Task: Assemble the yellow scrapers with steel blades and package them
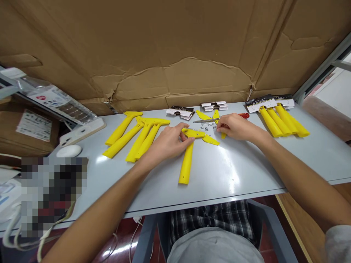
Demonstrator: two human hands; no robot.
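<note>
Head view: your left hand [171,140] has thumb and forefinger clamped on the head of one yellow plastic T-shaped tool [187,160], lying mid-surface with its handle end toward the front edge. One yellow leaf-shaped plastic blade [211,140] extends from the head's right end. Your right hand [233,126] has fingertips bunched beside small metal screws [207,128], too small to count; whether they pinch one cannot be told. One red-handled metal screwdriver [200,121] lies just beyond them.

Counted: four yellow plastic T-headed handles [139,144] toward the back-left corner; apparently four yellow tubular plastic handles [268,122] near the back-right corner; four black-and-white folded cards [181,112], two at the back edge's middle, two at the back-right corner.

The grey glossy surface [260,164] carries one white oval mouse [69,151] near its left edge. Brown cardboard [175,40] stands behind the back edge.
</note>
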